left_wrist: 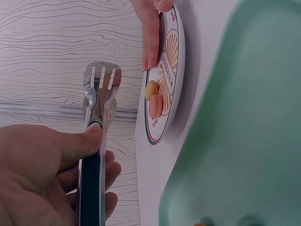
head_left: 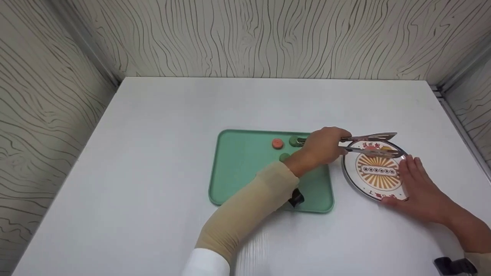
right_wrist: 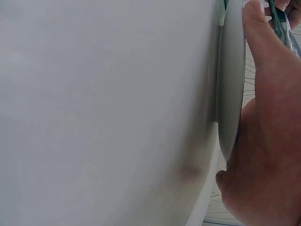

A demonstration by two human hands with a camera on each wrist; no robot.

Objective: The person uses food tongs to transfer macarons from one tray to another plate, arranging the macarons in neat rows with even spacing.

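Observation:
My left hand (head_left: 324, 143) grips metal tongs (left_wrist: 94, 165) by their dark handles. The tongs' two slotted ends stand spread apart over the far part of a round white plate (head_left: 351, 166) with a printed sunburst. Nothing is between those ends. A yellow macaron (left_wrist: 151, 89) and a pink macaron (left_wrist: 155, 106) lie on the plate near its rim. My right hand (head_left: 425, 195) rests at the plate's right side, fingers extended along the rim and thumb at the near edge. In the right wrist view, the thumb (right_wrist: 263, 33) lies straight along the rim.
Left of the plate, a green tray (head_left: 241, 165) lies on the white table (head_left: 145, 153). It bears an orange-red macaron (head_left: 277, 143), a green macaron (head_left: 294, 141) and another green macaron (head_left: 284, 157), partly hidden by the left arm. Wood-patterned panels (head_left: 230, 38) enclose the table.

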